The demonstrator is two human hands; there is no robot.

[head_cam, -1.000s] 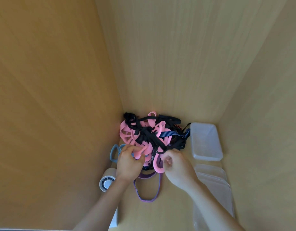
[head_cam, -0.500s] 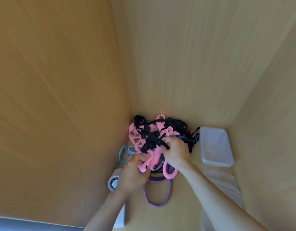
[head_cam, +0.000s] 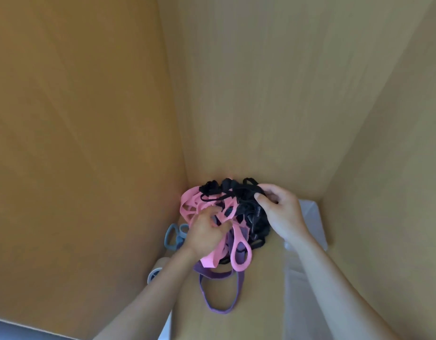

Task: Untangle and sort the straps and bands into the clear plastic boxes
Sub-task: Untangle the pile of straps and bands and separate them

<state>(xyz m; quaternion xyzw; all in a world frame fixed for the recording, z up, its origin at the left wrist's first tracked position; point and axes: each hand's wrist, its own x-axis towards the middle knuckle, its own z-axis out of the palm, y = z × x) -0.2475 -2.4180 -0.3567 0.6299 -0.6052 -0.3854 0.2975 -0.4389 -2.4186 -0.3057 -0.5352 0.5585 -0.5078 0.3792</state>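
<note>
both hands in the tangle at the back corner

the tangled heap of straps and bands lay on the pale wooden floor (head_cam: 261, 310) of a cupboard-like space, pushed into the back left corner where the wooden walls met. flat pink elastic bands (head_cam: 188, 204) made up its left and front side, and thin black webbing straps (head_cam: 236, 190) were bunched over its top and right side, the two kinds looped through each other.

the left hand (head_cam: 204, 231) was dug into the front of the pink bands, fingers curled tight round a bundle of them. the right hand (head_cam: 283, 209) held the far right edge of the heap, thumb and fingers pinched on a clump of black straps.

a flat purple elastic loop (head_cam: 213, 274) lay on the floor in front, its far end under the heap. blue-grey rubbery loops (head_cam: 166, 239) sat just left of the left hand, with a white roll (head_cam: 153, 276) nearer the camera. a clear plastic box (head_cam: 312, 217) stood just right of the heap, partly hidden by the right hand; more clear plastic boxes (head_cam: 295, 285) lay under the right forearm.
</note>
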